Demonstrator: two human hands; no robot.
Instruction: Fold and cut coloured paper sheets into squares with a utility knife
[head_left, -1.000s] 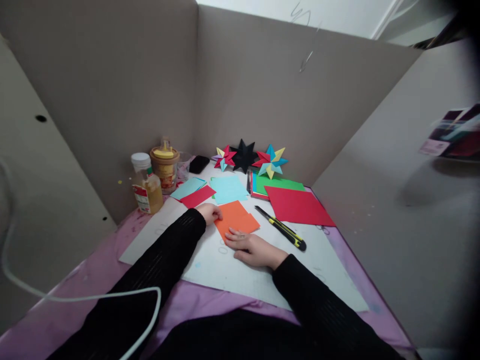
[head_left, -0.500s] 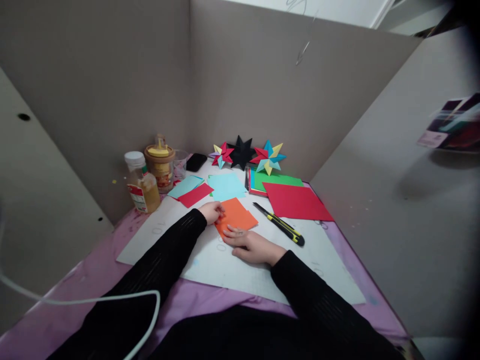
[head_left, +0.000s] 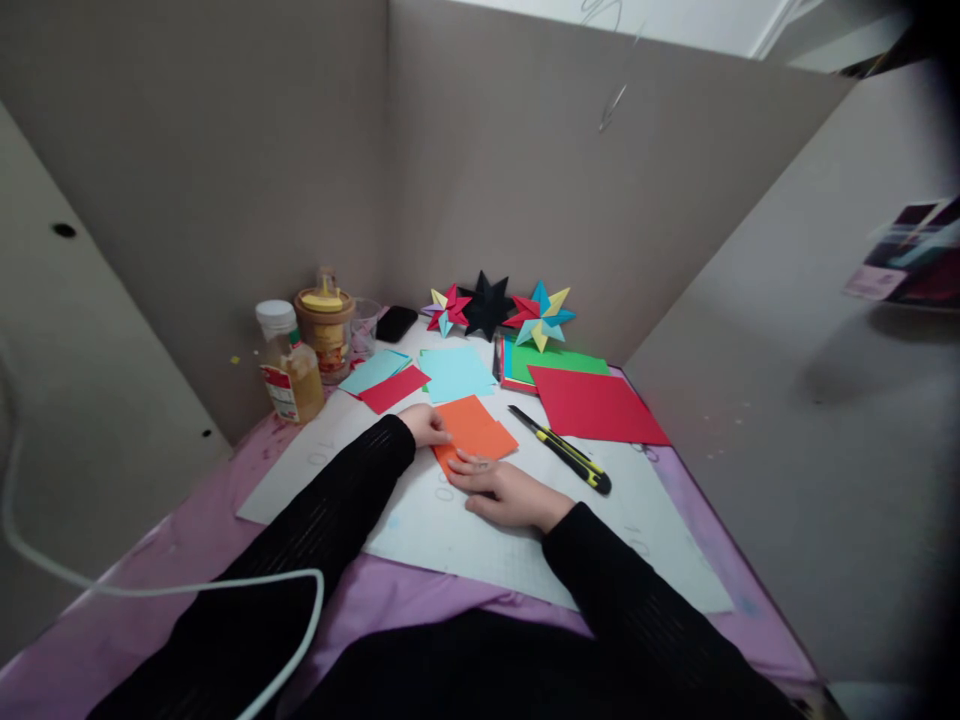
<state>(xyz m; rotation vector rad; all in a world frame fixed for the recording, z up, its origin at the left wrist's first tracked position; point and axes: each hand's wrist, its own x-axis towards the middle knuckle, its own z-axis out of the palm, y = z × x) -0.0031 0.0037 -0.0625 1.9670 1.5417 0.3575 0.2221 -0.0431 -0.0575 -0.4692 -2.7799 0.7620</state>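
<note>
Orange paper (head_left: pixel 476 428) lies on the white sheet in front of me, with two edges showing at its right corner as if layered. My left hand (head_left: pixel 425 425) is at its left edge, fingers curled and closed on the paper's margin. Fingers stretched out, my right hand (head_left: pixel 506 490) lies flat over the paper's lower edge and holds it down. To the right is a black and yellow utility knife (head_left: pixel 562 450), blade end toward the back, touched by neither hand.
Behind the orange paper are light blue sheets (head_left: pixel 457 372) and a red strip (head_left: pixel 395 388). A red sheet (head_left: pixel 600 405) overlaps a coloured paper stack (head_left: pixel 562 358). Folded paper stars (head_left: pixel 487 305) stand along the back. At left are a glue bottle (head_left: pixel 292 380) and cups (head_left: pixel 326 330).
The view has shifted slightly. My left fingers have closed a little more at the orange paper's left edge; my right hand stays in place.
</note>
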